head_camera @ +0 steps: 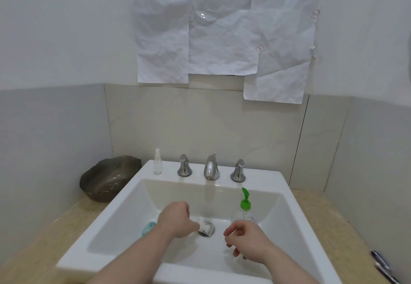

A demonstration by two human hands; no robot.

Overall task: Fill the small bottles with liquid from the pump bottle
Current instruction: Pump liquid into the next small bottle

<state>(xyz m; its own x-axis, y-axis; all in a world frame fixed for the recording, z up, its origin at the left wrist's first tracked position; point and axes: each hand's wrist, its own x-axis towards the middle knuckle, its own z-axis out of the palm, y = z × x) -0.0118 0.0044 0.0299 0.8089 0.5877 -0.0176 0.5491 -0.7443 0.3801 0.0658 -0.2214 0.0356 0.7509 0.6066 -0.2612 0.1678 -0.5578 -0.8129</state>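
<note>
- White ceramic square sink (295, 212) sits in a beige speckled stone counter (44, 239); both hands are down inside its basin.
- Left hand (178, 219) has its fingers curled round a small white-capped bottle (203, 226), holding it over the round metal drain (208, 231) at the basin floor.
- Right hand (244, 238) hovers just right of the drain, fingers loosely curled, holding nothing that can be seen.
- Clear pump bottle with a green pump head (244, 206) stands upright in the basin, just behind the right hand.
- Pale blue rounded object (148, 227) lies in the basin, partly hidden behind the left forearm.
- Small clear spray bottle with a white top (157, 162) stands upright on the sink's back ledge, left of the three chrome tap fittings (211, 168).
- Dark translucent wavy-edged bowl (109, 178) rests on the counter, left of the sink.
- Crumpled white paper sheets (222, 34) cover the wall above.
- Two dark pens (382, 266) lie at the counter's right edge.
</note>
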